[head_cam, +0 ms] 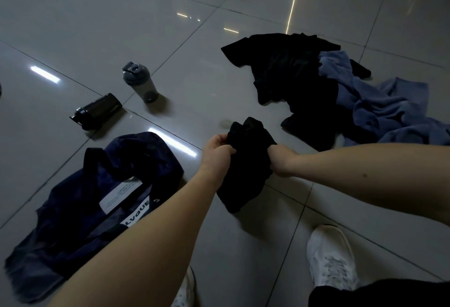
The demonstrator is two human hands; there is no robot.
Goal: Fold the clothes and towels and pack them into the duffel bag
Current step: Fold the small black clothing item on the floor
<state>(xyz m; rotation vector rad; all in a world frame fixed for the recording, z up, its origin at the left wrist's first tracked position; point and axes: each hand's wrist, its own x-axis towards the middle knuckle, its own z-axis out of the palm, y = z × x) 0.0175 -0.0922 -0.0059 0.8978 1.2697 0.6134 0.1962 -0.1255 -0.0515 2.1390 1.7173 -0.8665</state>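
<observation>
I've got both hands on a crumpled black cloth garment (246, 172), centre frame, over the glossy grey tiled floor (97, 26). The left hand (216, 153) grips its left edge and the right hand (282, 161) clutches the right, fingers curled tight into the fabric. The open navy fabric duffel bag (73, 211) lies near left. Far right, black clothes (287, 70) and a blue towel (379, 107) sit heaped, touching.

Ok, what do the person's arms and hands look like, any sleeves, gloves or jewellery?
The left forearm and right forearm are bare to the frame edge, no sleeves showing. The left hand and right hand wear no gloves; no watch, band or ring is visible.
</observation>
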